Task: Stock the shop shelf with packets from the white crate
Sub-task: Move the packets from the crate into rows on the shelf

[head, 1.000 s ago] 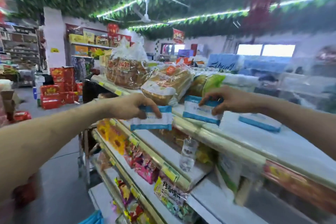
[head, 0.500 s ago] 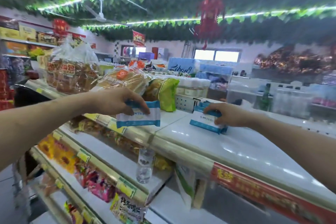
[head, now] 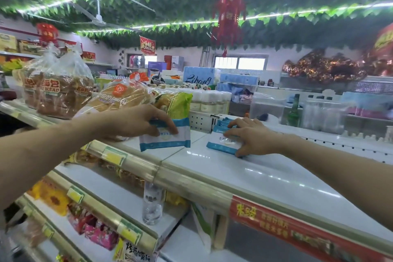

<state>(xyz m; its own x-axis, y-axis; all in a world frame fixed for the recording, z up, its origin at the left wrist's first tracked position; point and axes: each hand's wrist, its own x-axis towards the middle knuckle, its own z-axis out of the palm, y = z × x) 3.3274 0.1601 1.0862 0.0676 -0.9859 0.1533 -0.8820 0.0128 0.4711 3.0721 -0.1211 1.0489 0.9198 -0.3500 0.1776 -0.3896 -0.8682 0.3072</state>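
My left hand (head: pixel 136 121) pinches a white packet with blue bands (head: pixel 168 138) and holds it upright just above the white top shelf (head: pixel 265 176). My right hand (head: pixel 253 136) grips a second white and blue packet (head: pixel 223 144), which lies flat on the shelf against a row of like packets (head: pixel 223 124) standing behind it. The white crate is out of view.
Bagged bread loaves (head: pixel 59 91) and a green bag (head: pixel 178 102) crowd the shelf's left end. White bottles (head: pixel 210 100) stand behind. A water bottle (head: pixel 152 204) stands on the lower shelf, with snack packets (head: pixel 100 234) below. A red price strip (head: pixel 287 225) lines the shelf's front edge.
My right hand has moved its packet farther back on the shelf and laid it down by the row. My left hand has carried its packet right, over the shelf. The view has swung right.
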